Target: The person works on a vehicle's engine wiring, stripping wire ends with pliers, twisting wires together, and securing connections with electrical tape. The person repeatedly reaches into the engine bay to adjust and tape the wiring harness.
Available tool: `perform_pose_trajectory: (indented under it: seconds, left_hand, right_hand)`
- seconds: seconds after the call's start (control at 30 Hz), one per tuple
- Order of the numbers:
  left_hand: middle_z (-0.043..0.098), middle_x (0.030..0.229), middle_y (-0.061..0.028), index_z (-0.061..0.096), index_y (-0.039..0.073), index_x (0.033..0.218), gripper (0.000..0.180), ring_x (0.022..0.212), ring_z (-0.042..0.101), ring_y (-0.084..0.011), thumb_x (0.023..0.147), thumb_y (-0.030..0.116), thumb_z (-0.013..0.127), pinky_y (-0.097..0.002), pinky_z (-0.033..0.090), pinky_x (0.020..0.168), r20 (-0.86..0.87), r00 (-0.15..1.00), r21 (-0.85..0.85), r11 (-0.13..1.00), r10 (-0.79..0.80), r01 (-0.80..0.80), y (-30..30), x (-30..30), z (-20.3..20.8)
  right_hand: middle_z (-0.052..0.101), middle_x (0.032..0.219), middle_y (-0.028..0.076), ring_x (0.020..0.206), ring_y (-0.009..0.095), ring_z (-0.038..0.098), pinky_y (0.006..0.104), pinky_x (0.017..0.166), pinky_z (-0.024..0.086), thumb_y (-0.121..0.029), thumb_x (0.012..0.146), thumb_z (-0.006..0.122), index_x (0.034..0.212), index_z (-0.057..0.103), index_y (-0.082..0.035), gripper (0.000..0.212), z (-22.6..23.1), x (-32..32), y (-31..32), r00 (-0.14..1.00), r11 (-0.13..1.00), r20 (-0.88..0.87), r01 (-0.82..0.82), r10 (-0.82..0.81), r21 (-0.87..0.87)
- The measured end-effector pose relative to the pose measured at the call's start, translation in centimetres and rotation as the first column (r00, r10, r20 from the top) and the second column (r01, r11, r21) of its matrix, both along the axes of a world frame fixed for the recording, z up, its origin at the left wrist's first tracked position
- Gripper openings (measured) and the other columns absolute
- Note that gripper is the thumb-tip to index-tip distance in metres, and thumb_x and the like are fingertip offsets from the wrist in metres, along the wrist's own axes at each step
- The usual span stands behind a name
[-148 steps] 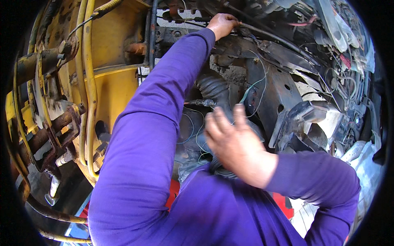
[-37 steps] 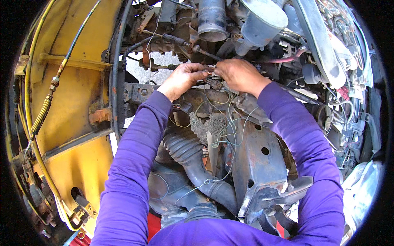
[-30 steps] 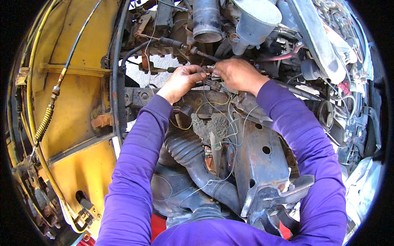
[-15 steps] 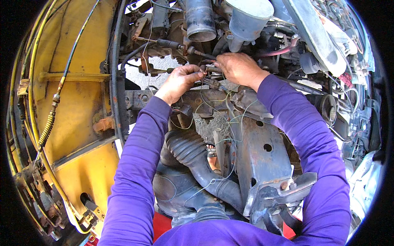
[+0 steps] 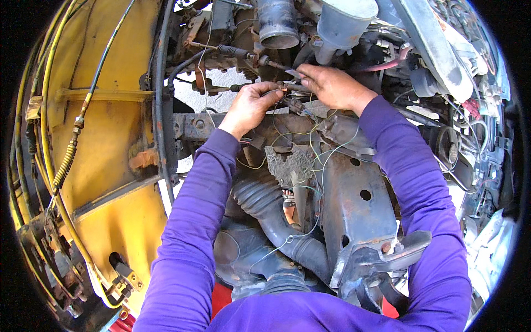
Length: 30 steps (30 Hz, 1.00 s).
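Note:
Both my hands work close together over the machine's linkage. My left hand (image 5: 254,108) pinches a thin wire, whose copper-coloured end (image 5: 284,89) shows at the fingertips. My right hand (image 5: 334,88) is closed, thumb and fingers pressed on a thin, flat, grey blade-like piece (image 5: 293,73); most of it is hidden in the grip. Just below the fingertips hangs a dirty wire bundle (image 5: 296,104) with a connector. Thin yellow-green wires (image 5: 307,133) trail down from there. A rod with a black rubber boot (image 5: 232,51) ends beside my right fingers.
A yellow metal panel (image 5: 110,144) with cables stands at the left. Below my hands lie a ribbed black hose (image 5: 257,193) and a rusty steel bracket (image 5: 354,205) with holes. A grey reservoir (image 5: 345,25) and an open pipe (image 5: 278,36) sit above. A crossmember (image 5: 193,127) runs behind.
The whole view has shifted slightly, so the machine sits a little farther right and lower. My left thumb and fingers have changed their pinch, and the flat grey piece shows more by my right hand.

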<state>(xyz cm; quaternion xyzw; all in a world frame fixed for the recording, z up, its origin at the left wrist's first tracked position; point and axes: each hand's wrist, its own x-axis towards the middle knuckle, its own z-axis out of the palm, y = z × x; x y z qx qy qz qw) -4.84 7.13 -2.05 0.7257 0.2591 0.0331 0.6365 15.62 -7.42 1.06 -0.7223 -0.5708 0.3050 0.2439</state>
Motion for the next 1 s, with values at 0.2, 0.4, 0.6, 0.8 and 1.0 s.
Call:
perform_pose_trajectory:
  seconds: [0.2, 0.4, 0.6, 0.8, 1.0]
  left_hand:
    - [0.077, 0.092, -0.0095, 0.075, 0.0, 0.114, 0.031, 0.083, 0.066, -0.0116, 0.096, 0.025, 0.071, -0.0315, 0.053, 0.079, -0.092, 0.996, 0.102, 0.995, -0.004, 0.013, -0.8, 0.3, 0.7]
    - [0.077, 0.091, -0.0118, 0.077, 0.001, 0.111, 0.029, 0.081, 0.067, -0.0124, 0.096, 0.025, 0.071, -0.0324, 0.054, 0.077, -0.102, 0.995, 0.225, 0.974, 0.0, 0.023, -1.3, 0.2, 1.2]
    - [0.077, 0.088, -0.0088, 0.077, -0.001, 0.107, 0.028, 0.078, 0.066, -0.0101, 0.093, 0.022, 0.075, -0.0299, 0.053, 0.075, -0.123, 0.992, 0.137, 0.991, 0.01, 0.007, -0.9, 0.2, 1.1]
    - [0.075, 0.083, -0.0056, 0.078, -0.002, 0.102, 0.027, 0.075, 0.062, -0.0089, 0.093, 0.023, 0.077, -0.0298, 0.051, 0.072, -0.123, 0.992, 0.085, 0.996, 0.022, -0.012, -0.4, 0.1, 0.4]
    - [0.075, 0.083, -0.0051, 0.077, -0.002, 0.103, 0.027, 0.075, 0.061, -0.009, 0.093, 0.023, 0.077, -0.0306, 0.051, 0.072, -0.172, 0.985, 0.086, 0.996, 0.022, -0.007, -0.5, 0.3, 1.3]
  right_hand:
    - [0.069, 0.111, 0.024, 0.106, 0.045, 0.065, 0.0526, 0.088, 0.051, -0.028, 0.103, 0.051, 0.117, 0.064, -0.005, 0.03, 1.0, 0.1, 0.5, 0.995, 0.979, 0.057, -0.071, 0.083, -0.19]
    - [0.07, 0.103, 0.025, 0.099, 0.047, 0.066, 0.0559, 0.087, 0.052, -0.031, 0.1, 0.053, 0.106, 0.067, -0.004, 0.031, 1.8, -1.2, 0.6, 0.982, 0.986, 0.175, -0.05, 0.078, -0.16]
    - [0.071, 0.095, 0.025, 0.093, 0.047, 0.068, 0.056, 0.084, 0.053, -0.031, 0.099, 0.054, 0.1, 0.07, -0.004, 0.031, 2.2, -1.4, 0.7, 0.967, 0.979, 0.218, -0.09, 0.13, -0.184]
    - [0.071, 0.093, 0.025, 0.092, 0.046, 0.068, 0.0549, 0.083, 0.053, -0.029, 0.098, 0.056, 0.1, 0.071, -0.004, 0.029, 1.8, -1.3, 1.0, 0.991, 0.986, 0.043, -0.121, 0.126, -0.11]
    - [0.071, 0.095, 0.024, 0.095, 0.044, 0.068, 0.0523, 0.082, 0.052, -0.03, 0.098, 0.059, 0.101, 0.071, -0.003, 0.03, 1.3, -1.4, 0.6, 0.994, 0.99, 0.051, -0.093, 0.098, -0.108]
